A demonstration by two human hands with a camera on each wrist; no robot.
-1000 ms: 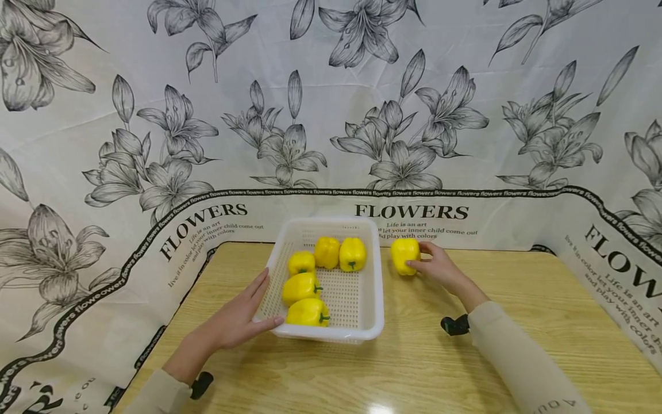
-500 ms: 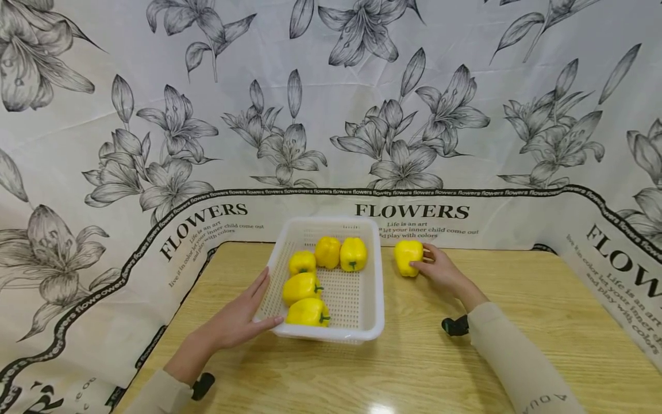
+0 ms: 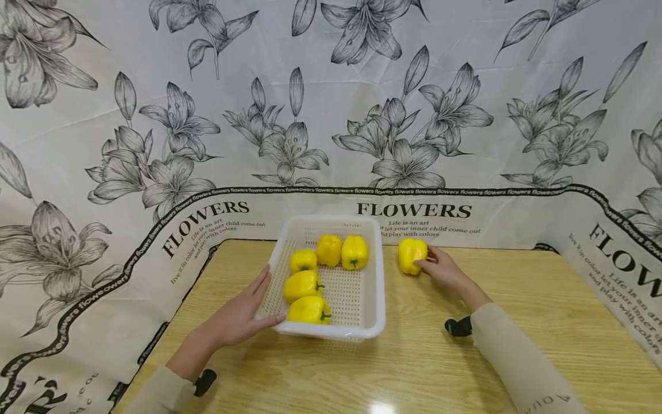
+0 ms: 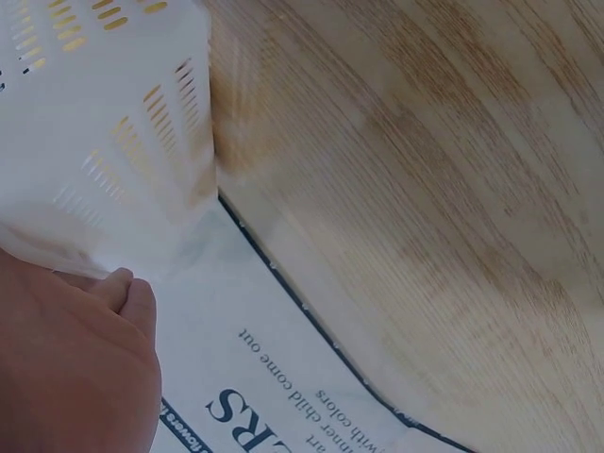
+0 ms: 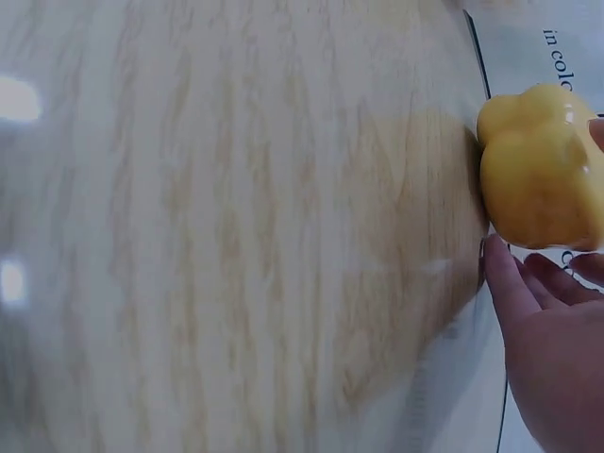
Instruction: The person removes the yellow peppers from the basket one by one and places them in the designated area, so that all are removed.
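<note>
A white perforated plastic basket (image 3: 374, 287) stands on the wooden table with several yellow bell peppers inside, such as one with a green stem (image 3: 308, 310) at the front. My left hand (image 3: 235, 319) rests on its front left corner, fingers straight along the outer wall and thumb on the front rim. In the left wrist view, the fingertips touch the basket wall (image 4: 104, 142). To the right of the basket, my right hand (image 3: 442, 269) holds another yellow bell pepper (image 3: 412, 257) between thumb and fingers. In the right wrist view, this pepper (image 5: 533, 175) shows beside the fingers.
The peppers in the basket lie along its left and far sides. A cloth printed with flowers (image 3: 300, 155) hangs behind and around the wooden table (image 3: 414, 368). A dark strap piece (image 3: 458, 326) shows at the right wrist, another (image 3: 204, 382) at the left.
My right hand has shifted slightly to the right with the bell pepper, away from the basket. The left hand and the basket stay in place.
</note>
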